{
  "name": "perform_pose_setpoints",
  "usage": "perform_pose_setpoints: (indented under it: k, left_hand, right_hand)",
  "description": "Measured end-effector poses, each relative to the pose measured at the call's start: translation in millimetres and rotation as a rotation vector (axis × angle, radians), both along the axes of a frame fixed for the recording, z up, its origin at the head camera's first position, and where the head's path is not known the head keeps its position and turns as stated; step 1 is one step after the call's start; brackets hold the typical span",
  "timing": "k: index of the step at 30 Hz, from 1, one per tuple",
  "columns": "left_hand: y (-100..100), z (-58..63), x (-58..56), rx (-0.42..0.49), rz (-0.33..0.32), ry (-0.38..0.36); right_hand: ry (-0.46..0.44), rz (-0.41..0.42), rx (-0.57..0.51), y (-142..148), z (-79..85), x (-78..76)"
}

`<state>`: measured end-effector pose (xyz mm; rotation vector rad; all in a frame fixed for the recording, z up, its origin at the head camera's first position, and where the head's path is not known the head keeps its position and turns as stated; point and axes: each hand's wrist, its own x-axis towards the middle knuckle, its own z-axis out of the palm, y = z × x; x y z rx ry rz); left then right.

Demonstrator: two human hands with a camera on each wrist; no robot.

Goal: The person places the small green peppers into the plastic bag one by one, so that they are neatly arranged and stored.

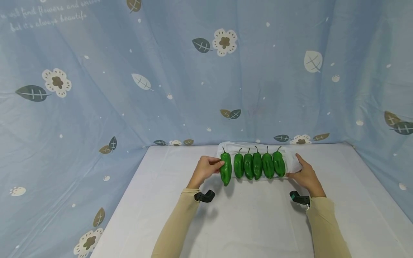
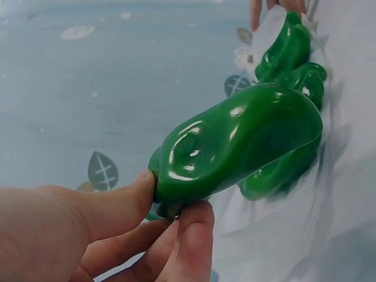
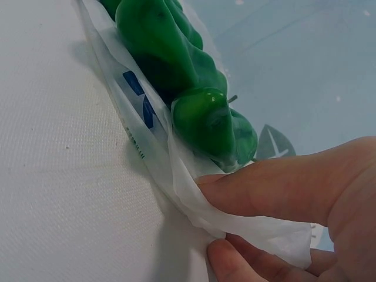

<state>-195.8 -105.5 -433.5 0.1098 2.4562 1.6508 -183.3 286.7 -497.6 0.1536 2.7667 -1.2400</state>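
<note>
My left hand [image 1: 205, 169] pinches a glossy green pepper [image 1: 226, 170] between thumb and fingers, its stem pointing away from me. In the left wrist view this pepper [image 2: 235, 141] fills the middle, with the fingertips at one end. To its right, several more green peppers [image 1: 257, 166] lie side by side in a row on a white, thin plastic bag [image 1: 293, 164]. My right hand [image 1: 304, 176] is at the bag's right end. Close up in the right wrist view, its thumb and fingers pinch the bag's edge [image 3: 205, 214] beside the last pepper [image 3: 202, 123].
A white-covered table [image 1: 255, 222] lies beneath everything. Behind it and at the sides hangs a blue curtain [image 1: 180, 71] with leaf and flower prints. Black wrist mounts [image 1: 204, 196] sit at both sleeves. Blue print [image 3: 147, 111] shows on the bag.
</note>
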Motion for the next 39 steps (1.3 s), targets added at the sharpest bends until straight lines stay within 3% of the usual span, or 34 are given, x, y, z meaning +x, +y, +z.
perform_pose_setpoints:
  k: [16,39]
  left_hand:
    - [3,4.0,-13.9,-0.029,0.002,0.011]
    - [10,-5.0,-38.0,0.0,0.081,0.022]
  right_hand:
    - [0.0,-0.005,0.014,-1,1.2,-1.2]
    - [0.002,0.0,0.009,-1,2.1,0.7]
